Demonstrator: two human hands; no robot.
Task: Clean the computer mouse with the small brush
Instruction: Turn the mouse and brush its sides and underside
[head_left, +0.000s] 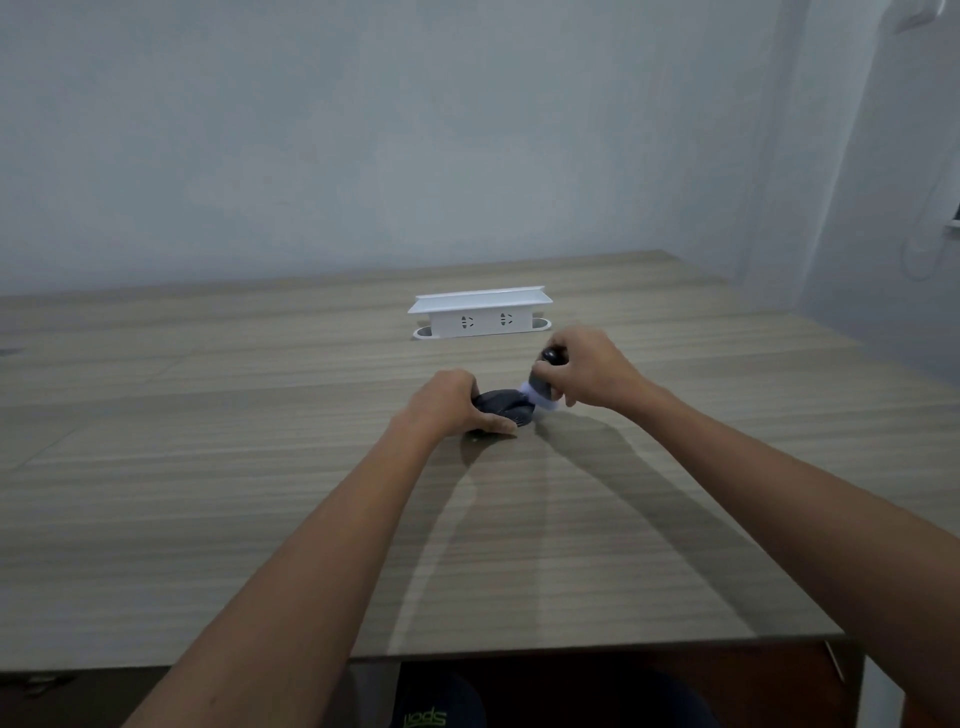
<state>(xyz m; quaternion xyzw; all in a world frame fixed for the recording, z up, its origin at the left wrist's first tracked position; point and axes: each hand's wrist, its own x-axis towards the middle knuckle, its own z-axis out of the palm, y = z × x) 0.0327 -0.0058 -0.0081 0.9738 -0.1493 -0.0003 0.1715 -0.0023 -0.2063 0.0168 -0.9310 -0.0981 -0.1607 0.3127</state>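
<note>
Looking down our own bare forearms, we see a tabletop (208, 519) of pale wood-grain laminate, its streaks running side to side and its surface smooth enough to carry soft shadows of both arms. Near the middle lies the computer mouse (501, 408) — a low, rounded, dark grey shell with a matte finish. Our left hand (449, 402) is clamped over its left flank, fingers curled on the far side and thumb pressed along the near edge, pinning it to the wood. Our right hand (589, 371) is closed around the small brush (543, 387): a stubby black handle with a rounded, glossy knob showing above the fingers, and a pale, soft tuft of bristles below, blurred, touching the right end of the mouse. Behind the hands, well apart from them, stands a white socket box (480, 314) — smooth, hard-edged, rectangular, with a flared flat lid and two outlet faces on its front. Beyond it rises a plain, matte, bluish-white wall (363, 130)
</note>
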